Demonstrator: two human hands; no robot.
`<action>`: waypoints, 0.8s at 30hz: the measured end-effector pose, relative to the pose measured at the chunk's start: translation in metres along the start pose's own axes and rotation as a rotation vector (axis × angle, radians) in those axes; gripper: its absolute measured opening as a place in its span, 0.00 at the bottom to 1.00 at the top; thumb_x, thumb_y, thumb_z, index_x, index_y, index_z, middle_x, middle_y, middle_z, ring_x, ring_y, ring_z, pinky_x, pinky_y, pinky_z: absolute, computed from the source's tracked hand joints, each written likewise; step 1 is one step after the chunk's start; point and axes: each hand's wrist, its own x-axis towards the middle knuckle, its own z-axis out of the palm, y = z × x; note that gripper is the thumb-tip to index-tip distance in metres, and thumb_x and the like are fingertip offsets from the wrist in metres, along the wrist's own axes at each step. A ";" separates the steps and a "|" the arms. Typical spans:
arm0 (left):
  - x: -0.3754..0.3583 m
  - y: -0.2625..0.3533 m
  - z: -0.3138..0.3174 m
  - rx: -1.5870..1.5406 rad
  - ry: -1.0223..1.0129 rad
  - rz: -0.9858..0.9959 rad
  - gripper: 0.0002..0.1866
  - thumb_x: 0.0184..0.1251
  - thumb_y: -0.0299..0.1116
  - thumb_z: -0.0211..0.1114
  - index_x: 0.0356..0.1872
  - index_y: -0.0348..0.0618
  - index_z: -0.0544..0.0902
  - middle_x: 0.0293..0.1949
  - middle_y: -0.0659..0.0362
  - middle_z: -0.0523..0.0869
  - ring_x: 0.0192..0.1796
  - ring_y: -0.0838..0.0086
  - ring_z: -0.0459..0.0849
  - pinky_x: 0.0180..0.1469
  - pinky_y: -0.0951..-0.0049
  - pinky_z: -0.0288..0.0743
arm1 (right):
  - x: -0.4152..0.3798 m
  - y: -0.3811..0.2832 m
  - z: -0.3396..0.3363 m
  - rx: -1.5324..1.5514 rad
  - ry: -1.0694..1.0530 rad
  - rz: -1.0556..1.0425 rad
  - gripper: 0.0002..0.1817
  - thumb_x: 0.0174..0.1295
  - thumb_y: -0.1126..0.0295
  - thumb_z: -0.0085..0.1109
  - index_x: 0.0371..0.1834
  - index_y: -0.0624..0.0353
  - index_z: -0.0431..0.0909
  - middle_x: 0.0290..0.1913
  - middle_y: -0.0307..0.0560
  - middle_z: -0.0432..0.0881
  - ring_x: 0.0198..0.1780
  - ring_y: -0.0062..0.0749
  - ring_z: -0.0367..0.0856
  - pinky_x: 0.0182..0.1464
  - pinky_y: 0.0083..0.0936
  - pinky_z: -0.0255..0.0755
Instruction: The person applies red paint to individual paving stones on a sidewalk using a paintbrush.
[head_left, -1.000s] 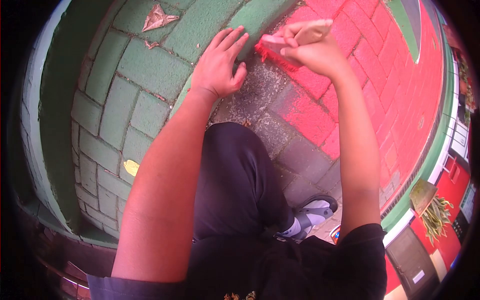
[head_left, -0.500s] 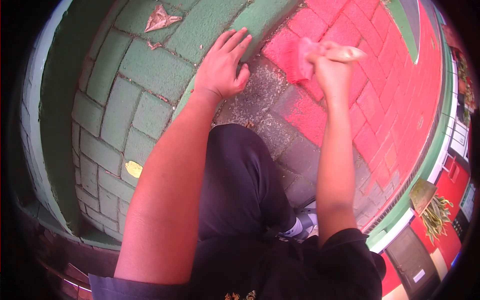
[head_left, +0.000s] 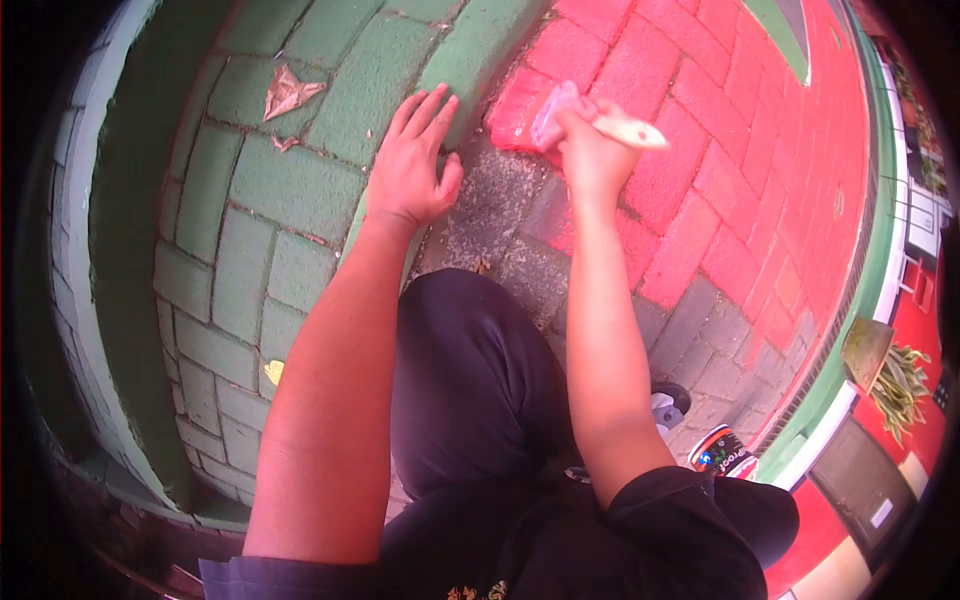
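Brick paving fills the view of the head camera, and clock directions here are read from its middle: matte green-painted interlocking pavers [head_left: 300, 185] spread from 9 to 11 o'clock, edged by a smooth green-painted border strip [head_left: 462, 75] toward 12, while bright red-painted pavers [head_left: 685, 125] cover the area from 12 to 3. Between them lies a patch of bare speckled grey pavers [head_left: 490, 200], and more dull grey bricks [head_left: 705, 325] show toward 4 o'clock. A crumpled dry brown leaf [head_left: 292, 92] lies between 10 and 11, and a small yellow leaf [head_left: 274, 372] toward 8. At 4 o'clock a cylindrical container with a multicoloured printed label [head_left: 725, 455] sits near the person's side; farther out at 3, a spiky yellow-green potted plant [head_left: 903, 390] stands before a red-painted wall [head_left: 925, 300]. The person's knee in dark cloth trousers [head_left: 475, 320] bends near the centre. The left hand [head_left: 412, 165], at 11 o'clock, is unclenched, palm down on the green edge with its fingers slightly spread. The right hand [head_left: 598, 158], at 1, grips a flat paintbrush with a pale handle and red-coated bristles [head_left: 552, 116]; from that hand the bristles point to 10 o'clock and the handle's end juts toward 2. The bristle tips blend into the red paving just beside the border, so contact is hard to tell.
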 end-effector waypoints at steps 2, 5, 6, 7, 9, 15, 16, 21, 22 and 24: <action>0.000 0.000 -0.002 0.007 -0.021 -0.016 0.38 0.56 0.32 0.60 0.74 0.42 0.72 0.77 0.51 0.70 0.78 0.46 0.65 0.79 0.53 0.61 | -0.004 -0.015 -0.009 -0.026 0.021 0.016 0.14 0.54 0.80 0.70 0.23 0.56 0.71 0.24 0.36 0.79 0.27 0.17 0.77 0.30 0.22 0.70; 0.000 0.002 -0.003 0.020 -0.027 -0.022 0.38 0.56 0.32 0.60 0.74 0.42 0.72 0.77 0.51 0.69 0.78 0.46 0.64 0.79 0.53 0.60 | -0.020 -0.031 0.000 -0.138 0.061 0.034 0.12 0.55 0.80 0.70 0.24 0.57 0.74 0.23 0.35 0.79 0.27 0.17 0.78 0.31 0.22 0.70; 0.000 0.002 -0.003 0.004 -0.023 -0.023 0.38 0.56 0.32 0.60 0.74 0.42 0.72 0.77 0.51 0.69 0.78 0.46 0.65 0.79 0.53 0.60 | -0.019 -0.028 0.010 -0.130 0.033 -0.039 0.11 0.56 0.79 0.70 0.24 0.57 0.75 0.23 0.35 0.79 0.27 0.17 0.78 0.31 0.22 0.70; 0.001 0.003 -0.001 0.001 -0.020 -0.015 0.38 0.56 0.32 0.60 0.74 0.42 0.72 0.77 0.51 0.69 0.78 0.46 0.65 0.79 0.53 0.60 | -0.012 -0.023 0.016 -0.119 0.005 -0.117 0.10 0.57 0.79 0.70 0.24 0.58 0.76 0.23 0.35 0.79 0.27 0.16 0.78 0.31 0.22 0.71; 0.000 0.000 -0.001 0.011 -0.015 -0.006 0.38 0.56 0.32 0.60 0.74 0.42 0.72 0.77 0.51 0.69 0.78 0.46 0.65 0.79 0.53 0.60 | -0.005 -0.013 0.006 -0.051 0.087 -0.086 0.12 0.59 0.78 0.69 0.22 0.58 0.76 0.21 0.35 0.78 0.26 0.16 0.77 0.29 0.22 0.70; 0.000 0.002 -0.003 0.013 -0.026 -0.021 0.38 0.56 0.33 0.60 0.74 0.42 0.72 0.77 0.50 0.69 0.77 0.45 0.65 0.79 0.52 0.60 | -0.021 -0.044 -0.020 -0.647 0.208 -0.520 0.09 0.53 0.81 0.62 0.20 0.62 0.72 0.16 0.41 0.74 0.22 0.23 0.76 0.27 0.29 0.70; 0.000 0.002 -0.002 0.008 -0.023 -0.014 0.38 0.56 0.33 0.60 0.74 0.42 0.72 0.77 0.50 0.69 0.77 0.45 0.65 0.79 0.52 0.60 | -0.022 -0.042 -0.005 -0.645 0.104 -0.526 0.04 0.50 0.80 0.58 0.21 0.61 0.76 0.18 0.51 0.75 0.24 0.28 0.80 0.30 0.34 0.71; 0.000 0.000 -0.001 -0.007 -0.017 -0.021 0.38 0.57 0.33 0.59 0.74 0.42 0.71 0.77 0.50 0.69 0.77 0.45 0.65 0.79 0.53 0.60 | -0.018 -0.051 0.072 -0.423 -0.022 -0.382 0.05 0.55 0.76 0.60 0.23 0.59 0.81 0.22 0.49 0.83 0.26 0.37 0.83 0.36 0.34 0.78; -0.002 0.000 -0.001 -0.004 -0.023 -0.031 0.38 0.57 0.33 0.59 0.74 0.42 0.71 0.77 0.50 0.69 0.77 0.45 0.65 0.79 0.53 0.60 | -0.021 -0.047 0.069 -0.424 -0.030 -0.373 0.05 0.55 0.76 0.60 0.23 0.59 0.81 0.22 0.49 0.83 0.26 0.37 0.83 0.36 0.34 0.78; 0.000 0.000 -0.001 0.022 -0.012 -0.006 0.38 0.57 0.33 0.60 0.74 0.42 0.71 0.77 0.51 0.69 0.77 0.46 0.65 0.79 0.53 0.60 | -0.019 -0.045 0.052 -0.351 -0.048 -0.247 0.03 0.54 0.74 0.63 0.28 0.58 0.86 0.24 0.53 0.84 0.31 0.44 0.88 0.36 0.36 0.78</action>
